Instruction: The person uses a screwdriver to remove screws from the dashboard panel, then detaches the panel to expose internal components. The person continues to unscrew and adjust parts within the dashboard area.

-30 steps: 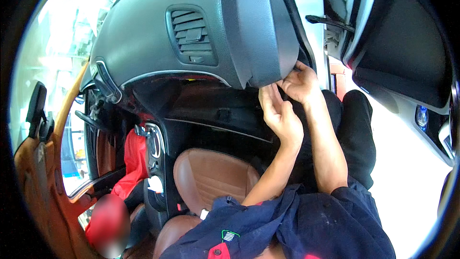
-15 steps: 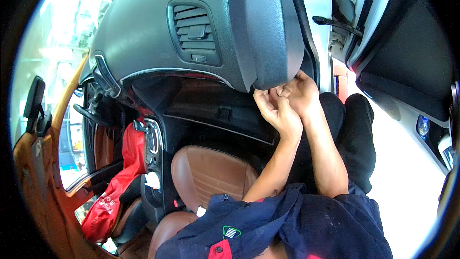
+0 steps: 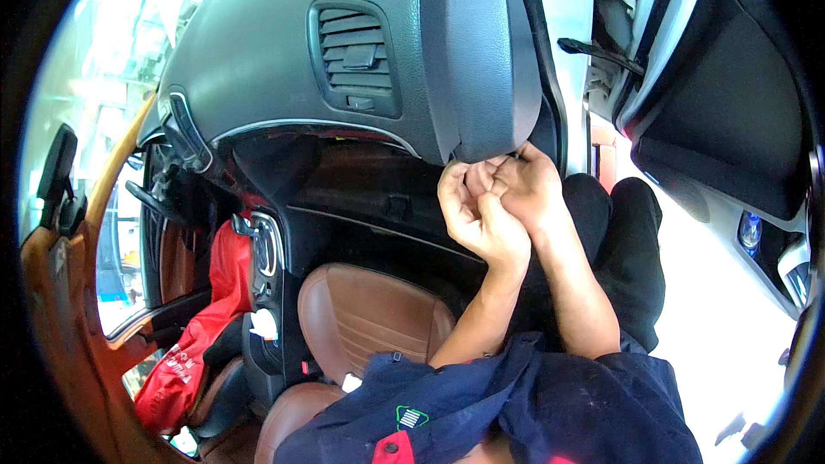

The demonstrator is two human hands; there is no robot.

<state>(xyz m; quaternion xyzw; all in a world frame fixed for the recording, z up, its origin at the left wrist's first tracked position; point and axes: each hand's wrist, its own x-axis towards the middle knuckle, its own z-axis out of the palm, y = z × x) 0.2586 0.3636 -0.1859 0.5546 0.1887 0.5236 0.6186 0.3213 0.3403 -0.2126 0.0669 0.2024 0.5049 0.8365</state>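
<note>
Both hands meet under the lower end of the grey dashboard [image 3: 481,60], on the side by the open door. My left hand [image 3: 485,228] is curled, its thumb and fingers drawn together against the right hand's fingers. Palm up beside it, my right hand [image 3: 533,193] has its fingers bent inward, with some tips hidden behind the dashboard's lower edge. Whatever the fingers hold, if anything, is too small or covered to make out. Just left of the hands lies the dark open glovebox area [image 3: 378,180].
A brown leather seat [image 3: 369,314] stands below the dashboard. To the left are the gear lever [image 3: 244,226] and a red cover [image 3: 228,271] on the driver's side. The open door [image 3: 730,112] stands at the right, with a bottle [image 3: 750,232] in its pocket.
Both hands have shifted slightly left and lower against the dashboard end, and the right fingers show a little more. The view itself has moved slightly.
</note>
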